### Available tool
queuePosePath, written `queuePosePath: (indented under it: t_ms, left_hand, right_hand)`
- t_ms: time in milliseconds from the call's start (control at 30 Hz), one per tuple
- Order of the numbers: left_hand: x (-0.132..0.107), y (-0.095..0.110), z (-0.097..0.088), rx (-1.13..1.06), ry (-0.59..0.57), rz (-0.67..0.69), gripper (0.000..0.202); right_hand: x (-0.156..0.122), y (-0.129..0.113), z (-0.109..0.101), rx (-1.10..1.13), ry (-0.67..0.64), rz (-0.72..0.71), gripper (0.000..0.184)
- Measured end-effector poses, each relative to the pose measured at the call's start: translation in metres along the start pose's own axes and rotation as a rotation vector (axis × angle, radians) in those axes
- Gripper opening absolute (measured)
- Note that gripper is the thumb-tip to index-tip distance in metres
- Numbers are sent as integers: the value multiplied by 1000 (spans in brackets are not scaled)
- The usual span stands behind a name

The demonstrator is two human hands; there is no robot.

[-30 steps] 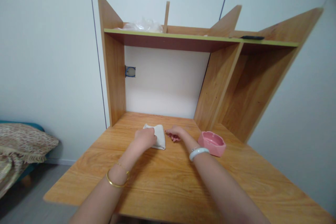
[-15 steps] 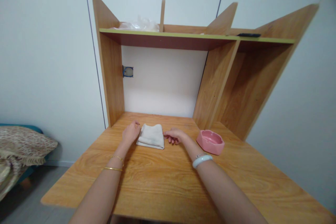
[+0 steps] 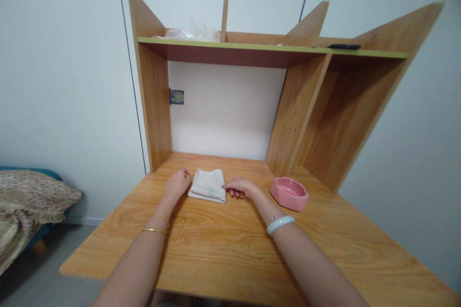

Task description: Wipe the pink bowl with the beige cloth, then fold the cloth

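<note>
A folded white cloth (image 3: pixel 208 185) lies flat on the wooden desk (image 3: pixel 234 244), near the back. My left hand (image 3: pixel 177 183) rests on the desk just left of the cloth with its fingers curled, touching or nearly touching the cloth's left edge. My right hand (image 3: pixel 239 185) sits at the cloth's right edge, fingers curled, the fingertips pinched at that edge. Both wrists wear bracelets.
A pink ashtray-like dish (image 3: pixel 289 193) stands right of my right hand. A wooden hutch (image 3: pixel 298 105) with upright panels rises at the desk's back; crumpled clear plastic (image 3: pixel 190 32) and a dark flat object (image 3: pixel 344 46) lie on its top shelf. A bed with a patterned blanket (image 3: pixel 25 201) is at far left.
My left hand has come off the top of the cloth and moved to its left side. The cloth now lies fully uncovered. My right hand stays at the right edge.
</note>
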State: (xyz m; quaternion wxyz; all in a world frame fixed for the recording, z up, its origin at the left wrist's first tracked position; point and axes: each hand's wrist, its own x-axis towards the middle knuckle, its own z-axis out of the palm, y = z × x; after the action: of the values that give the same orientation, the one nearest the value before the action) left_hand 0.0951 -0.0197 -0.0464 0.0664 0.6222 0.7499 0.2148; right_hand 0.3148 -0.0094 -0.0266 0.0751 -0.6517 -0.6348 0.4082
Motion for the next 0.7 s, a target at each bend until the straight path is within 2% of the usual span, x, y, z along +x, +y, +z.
queuePosePath:
  t_ms: [267, 467, 600, 700]
  left_hand:
    - [3, -1, 3, -114, 3, 18, 27]
    - [6, -2, 4, -155, 31, 13, 26]
    - [4, -2, 3, -161, 40, 15, 26]
    - [3, -1, 1, -156, 34, 8, 26]
  right_hand:
    - [-11, -3, -6, -116, -15, -41, 31]
    - [-46, 4, -33, -563, -189, -47, 27]
    - [-71, 22, -50, -769, -260, -18, 23]
    - [-81, 49, -58, -836, -274, 48, 18]
